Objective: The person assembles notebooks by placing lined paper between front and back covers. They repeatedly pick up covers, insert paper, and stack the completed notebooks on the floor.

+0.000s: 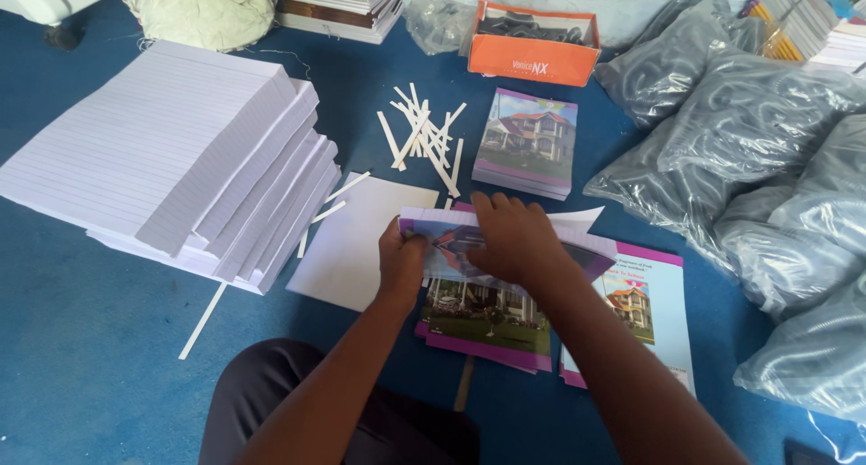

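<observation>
Stacks of lined white sheets fill the left of the frame. At centre, left hand and right hand pinch a folded printed cover, fingers closed on it, hiding its middle. Orange box upper centre; grey plastic bags cut off at right.

I see my hands on a glossy printed paper cover. Beside it, stacks of matt lined white paper and thin white paper strips lie on a fuzzy blue carpet floor. Shiny, crinkled plastic bags sit nearby.
</observation>
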